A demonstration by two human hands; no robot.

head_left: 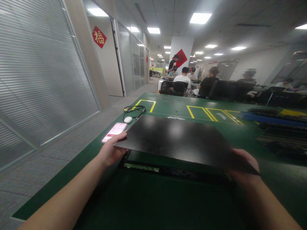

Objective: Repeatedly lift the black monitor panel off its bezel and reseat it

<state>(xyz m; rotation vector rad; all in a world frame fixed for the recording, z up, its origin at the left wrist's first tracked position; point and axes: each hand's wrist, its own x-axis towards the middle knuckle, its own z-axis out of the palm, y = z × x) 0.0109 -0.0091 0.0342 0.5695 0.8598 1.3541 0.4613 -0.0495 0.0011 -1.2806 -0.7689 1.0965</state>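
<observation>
A thin, flat black panel [175, 137] is held level between my two hands, just above the table. My left hand [114, 150] grips its left edge, fingers beneath and thumb at the top. At the right edge my right hand [247, 166] closes round the corner, partly smeared by motion. Under the panel lies a dark frame [182, 172] with a green circuit strip [141, 167] along its near side. The panel hides most of this frame; whether the two touch, I cannot tell.
On the green table [165, 201], a lit phone [114, 132], a small white oval object [128, 119] and a coiled black cable [134, 109] lie beyond my left hand. Yellow tape outlines [208, 114] mark the far side. A blue tray [259, 118] with dark parts sits right. Several people sit beyond.
</observation>
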